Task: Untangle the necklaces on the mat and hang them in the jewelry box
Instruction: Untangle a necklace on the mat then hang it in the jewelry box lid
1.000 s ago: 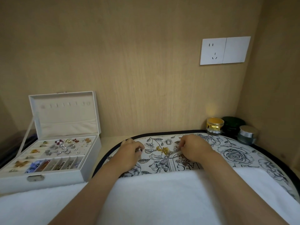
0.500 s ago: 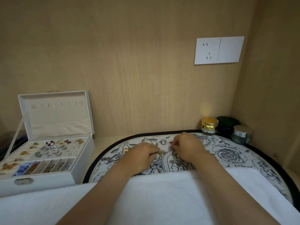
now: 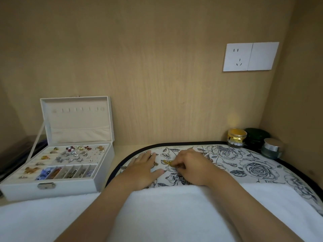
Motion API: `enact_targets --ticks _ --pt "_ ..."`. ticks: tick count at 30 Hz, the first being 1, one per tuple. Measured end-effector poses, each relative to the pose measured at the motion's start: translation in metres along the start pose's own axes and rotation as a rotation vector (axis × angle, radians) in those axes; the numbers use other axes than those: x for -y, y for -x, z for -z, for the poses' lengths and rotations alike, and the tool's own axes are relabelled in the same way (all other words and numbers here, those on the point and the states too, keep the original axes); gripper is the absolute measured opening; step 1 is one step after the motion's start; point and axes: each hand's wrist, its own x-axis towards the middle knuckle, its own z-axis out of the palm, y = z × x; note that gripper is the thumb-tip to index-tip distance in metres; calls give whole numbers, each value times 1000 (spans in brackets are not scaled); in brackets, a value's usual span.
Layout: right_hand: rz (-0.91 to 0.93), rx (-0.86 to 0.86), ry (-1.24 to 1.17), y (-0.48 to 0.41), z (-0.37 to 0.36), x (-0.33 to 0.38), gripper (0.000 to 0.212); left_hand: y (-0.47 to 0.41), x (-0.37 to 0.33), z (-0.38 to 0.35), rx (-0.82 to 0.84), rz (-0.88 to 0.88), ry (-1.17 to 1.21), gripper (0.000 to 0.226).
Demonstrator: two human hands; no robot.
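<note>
Head view: at centre frame the left hand (image 3: pixel 144 169) lies flat on the floral mat (image 3: pixel 253 169), fingers straight and spread. Just right of it, the right hand (image 3: pixel 194 167) curls its fingertips onto a gold necklace tangle (image 3: pixel 167 162) lying on the mat. The open white jewelry box (image 3: pixel 52 189) sits at lower left. Three jars (image 3: pixel 236 137) stand at right, any labels too small to read.

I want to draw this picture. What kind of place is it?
Probably a dressing nook at home, set into a wooden cabinet. There is an open jewelry box full of earrings, cream jars in the corner, and a wall socket on the wood panel.
</note>
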Motion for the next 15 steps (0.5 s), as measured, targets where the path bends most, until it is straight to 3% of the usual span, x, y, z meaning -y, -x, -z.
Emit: enact_targets --ticks 4,6,9,15 --pt "-17 9 -148 1 1 1 51 -6 -2 -3 -173 -99 -60 71" --pt "-60 -23 -179 2 8 -4 56 -1 -13 -1 -224 -225 65 63" --pt "-126 7 -162 7 18 -12 64 8 -34 5 -161 -317 225 46" --pt "-167 111 -178 12 20 -17 62 16 -27 4 16 -248 99 51"
